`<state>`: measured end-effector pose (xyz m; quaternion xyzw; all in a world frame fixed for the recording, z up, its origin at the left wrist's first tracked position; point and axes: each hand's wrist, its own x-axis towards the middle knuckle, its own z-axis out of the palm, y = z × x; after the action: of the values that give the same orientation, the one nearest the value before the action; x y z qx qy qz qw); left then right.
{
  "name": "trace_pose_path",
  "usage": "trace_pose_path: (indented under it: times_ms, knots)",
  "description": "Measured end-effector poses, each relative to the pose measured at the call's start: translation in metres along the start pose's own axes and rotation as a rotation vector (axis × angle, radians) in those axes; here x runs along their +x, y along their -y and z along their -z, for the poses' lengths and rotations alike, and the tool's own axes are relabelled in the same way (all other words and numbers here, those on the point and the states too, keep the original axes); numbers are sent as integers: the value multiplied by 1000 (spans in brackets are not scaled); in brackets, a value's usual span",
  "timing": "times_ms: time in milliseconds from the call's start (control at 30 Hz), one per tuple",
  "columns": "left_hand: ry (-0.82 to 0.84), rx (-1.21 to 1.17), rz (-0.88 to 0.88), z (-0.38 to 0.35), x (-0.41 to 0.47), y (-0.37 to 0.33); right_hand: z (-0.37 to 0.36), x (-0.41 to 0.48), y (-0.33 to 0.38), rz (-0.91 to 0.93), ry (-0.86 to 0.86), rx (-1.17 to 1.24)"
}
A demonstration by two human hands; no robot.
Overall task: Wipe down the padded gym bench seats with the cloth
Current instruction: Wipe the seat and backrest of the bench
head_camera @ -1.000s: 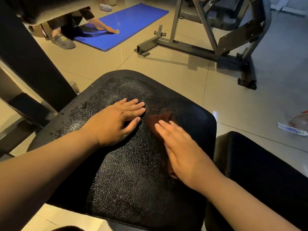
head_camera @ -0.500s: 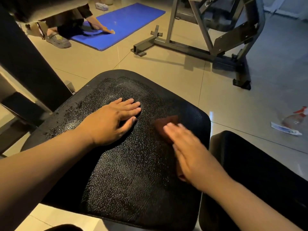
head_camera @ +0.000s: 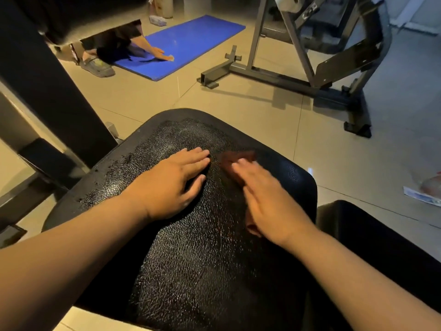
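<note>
- The right hand (head_camera: 269, 199) and the cloth (head_camera: 235, 157) under it have slid forward across the padded seat (head_camera: 202, 271) since half a second ago. They now lie just beside the left fingertips.
- The right fingers (head_camera: 243, 164) are straight and held together, pressing flat on the cloth. They are blurred by motion, and the forearm reaches in from the lower right.
- The reddish-brown cloth shows only as a corner past the fingertips, on the seat's far middle.
- The left hand (head_camera: 171, 185) rests palm-down on the seat, fingers straight and slightly apart, thumb splayed, holding nothing.
- The seat is black, rounded at its corners and pebble-grained like leather, glistening with wet streaks and droplets.
- A second black pad (head_camera: 381, 247) sits just beside it on the right.
- Beyond, on the tiled floor (head_camera: 262, 120), stands a grey steel machine frame (head_camera: 310, 75), and another person (head_camera: 114, 44) crouches with a hand on a blue mat (head_camera: 198, 37).
</note>
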<state>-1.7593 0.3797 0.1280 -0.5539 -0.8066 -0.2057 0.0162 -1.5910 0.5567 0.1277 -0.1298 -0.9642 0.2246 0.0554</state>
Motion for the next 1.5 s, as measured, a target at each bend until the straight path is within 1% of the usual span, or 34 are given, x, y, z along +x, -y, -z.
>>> trace_pose_path:
  times_ms: [100, 133, 167, 233, 267, 367, 400, 467, 533, 600, 633, 667, 700, 767, 833, 900, 933, 1000, 1067, 1167, 1200, 1233, 1300, 1367, 1400, 1433, 1500]
  knots:
    - [6, 17, 16, -1, 0, 2, -3, 40, 1, -196, -100, -33]
    - [-4, 13, 24, -1, 0, 1, -11, 51, 13, -221, -125, -51]
    - [-19, 7, 35, -1, 0, 1, -20, 57, 28, -207, -146, -56]
    - [-47, -14, 52, -3, -2, 1, -35, 54, 53, -79, -160, -45]
    - [-60, -27, 62, -3, -3, 1, -37, 45, 61, -9, -130, -35]
    - [-59, -43, 38, -2, -5, 1, -21, 6, 51, 159, 27, 117]
    - [-54, -41, 28, -2, -6, 1, -13, -5, 40, 180, 70, 152]
    - [-56, -57, 38, -2, -5, 0, -2, -11, 12, 121, 63, 126]
    - [-71, -74, 56, -3, -5, 0, 1, 6, 2, -48, -3, 54]
    - [-83, -74, 63, -4, -5, 1, -8, 31, 17, -183, -69, -19]
    - [-89, -73, 64, -4, -5, 1, -16, 41, 29, -208, -95, -54]
    - [-94, -71, 63, -5, -5, 2, -24, 46, 43, -201, -113, -66]
    - [-98, -70, 60, -5, -5, 3, -31, 47, 54, -157, -105, -61]
    - [-103, -74, 51, -4, -5, 3, -34, 34, 68, -53, -19, 52]
    - [-106, -78, 43, -3, -5, 3, -27, 12, 61, 61, 67, 199]
    - [-99, -72, 38, -2, -4, 2, -14, -11, 38, 125, 105, 195]
    - [-92, -65, 39, -2, -4, 3, -8, -18, 23, 119, 96, 158]
    - [-75, -58, 47, -3, -4, 4, 5, -23, -10, 19, 40, 87]
    - [-61, -54, 54, -4, -4, 5, 12, -18, -28, -164, -51, 77]
    - [-50, -28, 48, -5, -3, 6, 4, -15, -15, -411, -188, 70]
    - [-42, -23, 43, -5, -3, 7, -2, -22, -5, -439, -197, 62]
    - [-36, -26, 39, -5, -4, 7, -8, -32, 6, -424, -187, 52]
    - [-25, -36, 17, -4, -5, 8, -12, -57, 17, -343, -129, 63]
    - [-10, -29, -17, -3, -5, 6, -1, -63, 6, -302, -85, 105]
    - [-2, -18, -24, -2, -3, 5, 4, -55, -6, -302, -93, 103]
    - [10, -4, -22, -1, -2, 5, 8, -41, -16, -319, -113, 93]
    - [33, 18, -1, 0, -1, 3, 11, -12, -23, -411, -154, 83]
